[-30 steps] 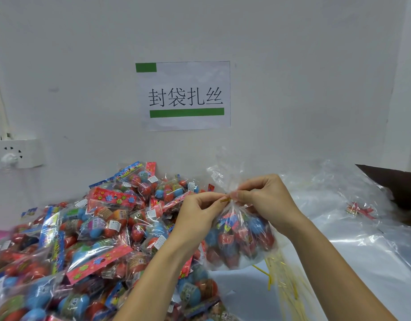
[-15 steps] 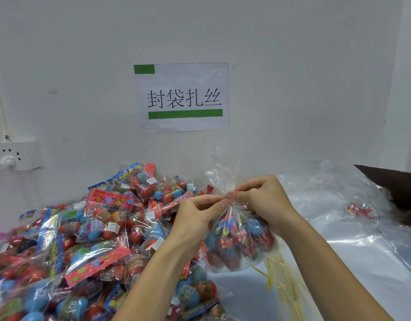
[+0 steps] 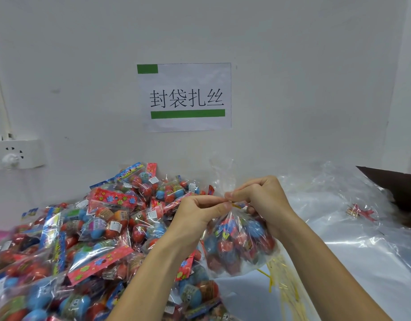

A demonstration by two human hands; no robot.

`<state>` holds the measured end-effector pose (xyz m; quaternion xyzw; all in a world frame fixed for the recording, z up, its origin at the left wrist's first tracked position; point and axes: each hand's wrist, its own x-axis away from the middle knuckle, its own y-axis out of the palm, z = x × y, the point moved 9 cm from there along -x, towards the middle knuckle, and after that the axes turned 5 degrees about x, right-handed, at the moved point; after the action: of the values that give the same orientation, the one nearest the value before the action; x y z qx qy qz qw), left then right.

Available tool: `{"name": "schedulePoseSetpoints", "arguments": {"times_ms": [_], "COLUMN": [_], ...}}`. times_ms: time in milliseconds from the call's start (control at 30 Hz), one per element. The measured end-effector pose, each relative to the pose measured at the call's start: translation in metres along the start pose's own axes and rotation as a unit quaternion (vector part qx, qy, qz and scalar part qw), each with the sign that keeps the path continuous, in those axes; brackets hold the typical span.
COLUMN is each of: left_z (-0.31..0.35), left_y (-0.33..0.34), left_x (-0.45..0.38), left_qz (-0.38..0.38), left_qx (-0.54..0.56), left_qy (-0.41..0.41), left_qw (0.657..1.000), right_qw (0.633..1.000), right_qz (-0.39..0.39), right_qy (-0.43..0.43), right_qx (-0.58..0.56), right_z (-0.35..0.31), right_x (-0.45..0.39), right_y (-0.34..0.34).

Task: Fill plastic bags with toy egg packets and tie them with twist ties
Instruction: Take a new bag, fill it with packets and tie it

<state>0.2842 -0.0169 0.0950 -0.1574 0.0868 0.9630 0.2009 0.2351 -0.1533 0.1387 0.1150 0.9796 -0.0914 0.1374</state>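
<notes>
I see a clear plastic bag (image 3: 239,246) stuffed with red and blue toy egg packets, held up in the air just right of the big heap of toy egg packets (image 3: 79,239) on the table. Its neck is gathered at the top, with loose film fanning up above the hands. A gold twist tie (image 3: 237,205) sits at that neck. My left hand (image 3: 200,215) pinches the tie's end between thumb and forefinger, fingers curled. My right hand (image 3: 262,200) is curled around the gathered neck, thumb and forefinger closing on the tie from the other side; the two hands' fingertips nearly touch.

Below the bag, a bundle of spare yellow twist ties (image 3: 283,281) lies on the white table (image 3: 246,297). To the right spread empty clear bags (image 3: 339,216), with a small red bow (image 3: 360,213) among them. On the wall behind hang a paper sign (image 3: 186,97) and, far left, a power socket (image 3: 16,154).
</notes>
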Motion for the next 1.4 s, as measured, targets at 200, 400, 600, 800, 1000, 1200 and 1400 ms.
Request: {"name": "schedulePoseSetpoints", "arguments": {"times_ms": [200,400,600,800,1000,1200,1400], "left_z": [0.002,0.006,0.014,0.024,0.034,0.038,0.038], "left_y": [0.001,0.005,0.013,0.016,-0.003,-0.014,-0.012], "left_x": [0.001,0.003,0.005,0.008,0.008,0.008,0.008], "left_qz": [-0.003,-0.014,0.015,0.047,0.08,0.079,0.072], "left_qx": [-0.028,-0.062,-0.115,-0.119,-0.09,-0.068,-0.059], "left_qy": [-0.004,0.001,0.029,0.05,0.048,0.053,0.05], "left_qw": [1.0,0.998,0.993,0.99,0.992,0.993,0.994], "right_qw": [1.0,1.0,1.0,0.999,0.989,0.986,0.985], "right_qz": [-0.014,0.003,0.019,0.002,0.05,-0.04,-0.054], "right_qy": [0.007,0.003,-0.002,-0.028,-0.075,-0.07,-0.067], "right_qx": [-0.02,0.003,0.013,0.022,0.118,0.144,0.153], "right_z": [-0.001,0.0,-0.003,-0.009,-0.018,-0.018,-0.018], "right_x": [0.001,0.0,-0.001,0.002,-0.006,0.0,0.001], "right_y": [0.003,0.0,-0.001,-0.001,-0.02,-0.006,0.0]}}
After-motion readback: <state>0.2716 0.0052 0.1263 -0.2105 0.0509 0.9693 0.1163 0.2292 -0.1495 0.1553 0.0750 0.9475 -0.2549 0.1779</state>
